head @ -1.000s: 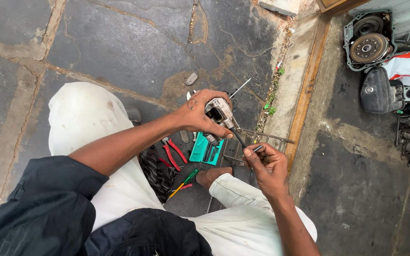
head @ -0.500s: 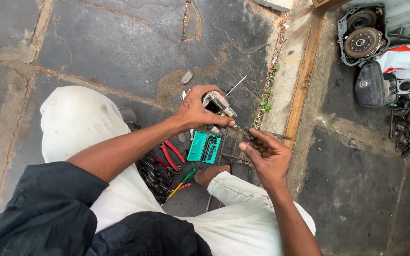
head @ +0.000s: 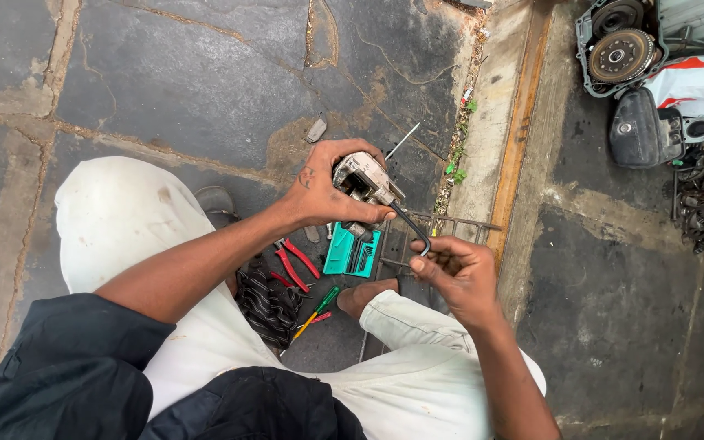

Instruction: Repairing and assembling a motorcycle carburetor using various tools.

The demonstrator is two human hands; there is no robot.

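Small metal engine part (head: 364,181), grey and grimy, blocky with a protruding fitting, held above the floor (head: 165,90) over my lap. My left hand (head: 327,189) is clamped around its body from above. My right hand (head: 459,273) has its fingers pinched together on the short leg of a dark L-shaped hex key (head: 411,230), whose long leg runs up into the underside of the part. I judge the step in hand to be turning a fastener in the part; the next move calls for a steady left-hand grip while the key stays seated square in its socket, lest it slip. Beneath the part lies an open teal tool case (head: 352,251) on the stone floor, with red-handled pliers (head: 295,262) and a green-handled screwdriver (head: 319,305) just beside it. A metal grille (head: 450,224) lies by my foot. Well apart, at upper right, stand engine casings (head: 625,49) and a dark tank (head: 641,130).
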